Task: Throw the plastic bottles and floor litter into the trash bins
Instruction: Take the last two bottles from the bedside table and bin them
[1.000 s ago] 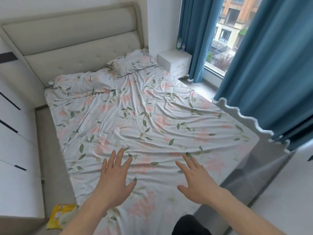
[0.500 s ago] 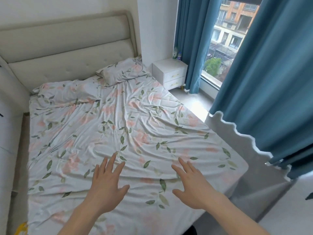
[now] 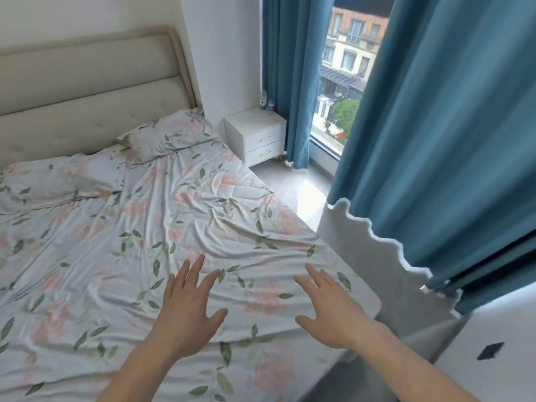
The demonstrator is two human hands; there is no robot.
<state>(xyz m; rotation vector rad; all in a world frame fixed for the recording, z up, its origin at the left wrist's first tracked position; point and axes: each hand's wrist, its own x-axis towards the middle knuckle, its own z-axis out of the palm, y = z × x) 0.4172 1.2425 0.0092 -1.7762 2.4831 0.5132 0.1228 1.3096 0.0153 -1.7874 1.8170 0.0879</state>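
Two small plastic bottles (image 3: 267,101) stand on the back of a white nightstand (image 3: 255,134) in the far corner, beside the blue curtain. My left hand (image 3: 188,311) and my right hand (image 3: 330,309) hover over the foot of the bed, both with fingers spread and holding nothing. No trash bin is in view. No floor litter shows in this frame.
A bed (image 3: 121,242) with a floral sheet fills the left and middle. A strip of pale floor (image 3: 293,184) runs between the bed and the window. Blue curtains (image 3: 435,140) hang on the right, over a white scalloped edge (image 3: 377,236).
The view has swung right and upward. The yellow wrapper on the floor at the bed's left has left the frame. Both hands stay open over the sheet.
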